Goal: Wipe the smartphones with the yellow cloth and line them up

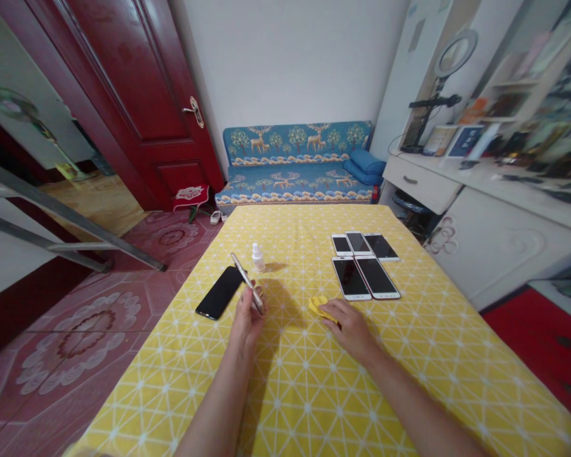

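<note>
My left hand [248,317] is closed around a phone [247,280], held up off the table and turned nearly edge-on to me, so its screen is hidden. Beyond it stands a small white spray bottle [258,259]. To the left of that hand, a black phone [220,292] lies flat. On the right, my right hand [346,324] rests low over the table with its fingers closed on a crumpled yellow cloth [318,306]. Past the right hand several white-framed phones lie in two rows, among them a front one [350,278].
A yellow patterned cloth covers the table [309,393]. Behind it is a blue sofa [290,174]. A white dresser [499,235] with a ring light [457,54] stands at right. On the left are a metal ladder [66,246], a red door [133,76] and a small stool [190,195].
</note>
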Motion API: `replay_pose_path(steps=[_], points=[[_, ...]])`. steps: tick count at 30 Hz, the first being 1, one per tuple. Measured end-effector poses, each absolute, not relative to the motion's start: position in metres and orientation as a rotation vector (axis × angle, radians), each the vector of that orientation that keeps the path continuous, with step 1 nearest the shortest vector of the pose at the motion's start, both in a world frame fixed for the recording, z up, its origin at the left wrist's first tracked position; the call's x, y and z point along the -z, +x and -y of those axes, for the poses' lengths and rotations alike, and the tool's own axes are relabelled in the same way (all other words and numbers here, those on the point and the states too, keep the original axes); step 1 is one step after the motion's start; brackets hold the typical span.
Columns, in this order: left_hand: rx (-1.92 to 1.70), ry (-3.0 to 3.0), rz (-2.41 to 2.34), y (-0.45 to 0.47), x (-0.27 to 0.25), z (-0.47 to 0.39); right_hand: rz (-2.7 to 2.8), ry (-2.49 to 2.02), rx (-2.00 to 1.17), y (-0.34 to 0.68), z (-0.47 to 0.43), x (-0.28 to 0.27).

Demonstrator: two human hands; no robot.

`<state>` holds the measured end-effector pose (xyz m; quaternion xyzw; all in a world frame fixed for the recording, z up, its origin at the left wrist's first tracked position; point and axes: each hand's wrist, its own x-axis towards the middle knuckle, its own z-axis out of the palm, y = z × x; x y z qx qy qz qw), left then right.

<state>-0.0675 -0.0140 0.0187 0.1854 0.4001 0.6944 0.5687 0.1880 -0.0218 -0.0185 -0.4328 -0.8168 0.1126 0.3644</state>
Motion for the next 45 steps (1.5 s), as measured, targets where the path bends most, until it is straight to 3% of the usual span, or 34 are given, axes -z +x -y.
replay_pose_path(steps=[8,14,25,45], points=[[-1.345,0.429,-0.796,-0.024,-0.016,0.011,1.911,-1.198,-0.373,0.190,0.018,0.021],[-0.992,0.453,-0.490,-0.023,-0.003,0.015,1.460,-1.373,-0.817,0.194,0.021,0.011],[-0.933,0.486,-0.331,-0.017,0.000,0.017,0.980,-1.313,-0.969,0.192,0.009,-0.006],[-0.794,0.661,-0.446,-0.011,-0.003,0.025,1.584,-1.146,-0.500,0.155,-0.010,-0.068]])
